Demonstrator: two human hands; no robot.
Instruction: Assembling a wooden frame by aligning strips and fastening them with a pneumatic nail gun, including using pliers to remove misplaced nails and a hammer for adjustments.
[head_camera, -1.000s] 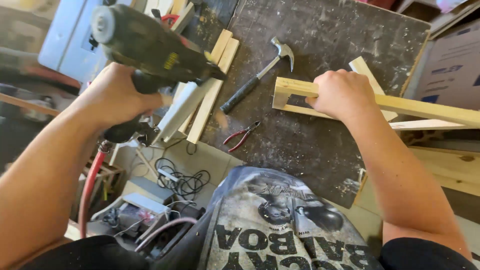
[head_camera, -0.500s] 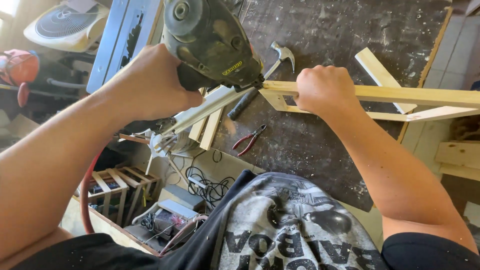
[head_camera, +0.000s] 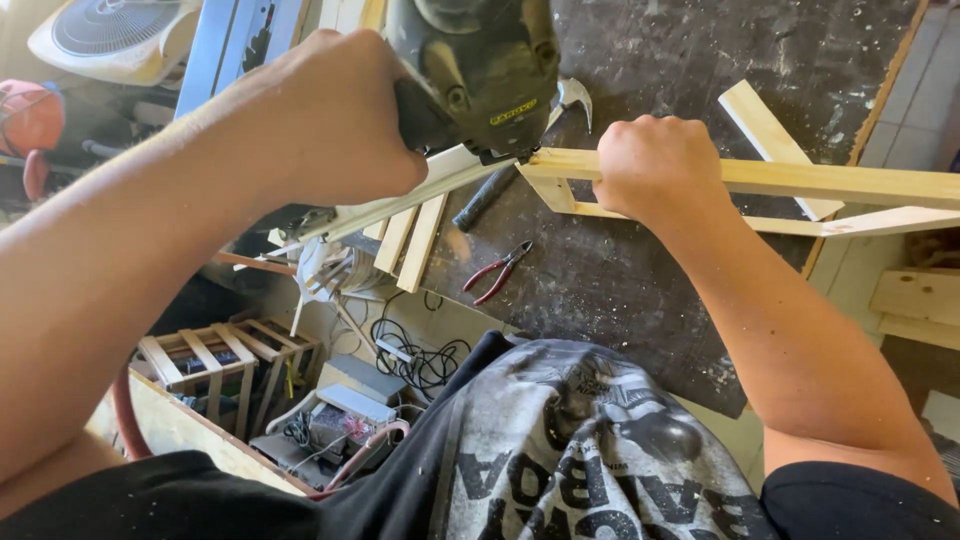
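So my left hand (head_camera: 330, 125) is wrapped tight around the grip of the nail gun (head_camera: 475, 70), fingers fully closed, and the tool's nose is pressed right against the end corner of the wooden frame (head_camera: 800, 180). My right hand (head_camera: 655, 165) is clamped over the top rail of that frame, just beside the gun's nose, with the knuckles up and fingers curled under. The frame sits on the dark, paint-speckled desk (head_camera: 700, 70) and runs off past its right edge. A hammer (head_camera: 520, 165) lies on the desk mostly hidden behind the gun, only the head and dark handle poking out. Red-handled pliers (head_camera: 497, 270) sit near the front edge, well apart from both hands. A few loose wood strips (head_camera: 410, 240) hang over the left edge, right under the gun.
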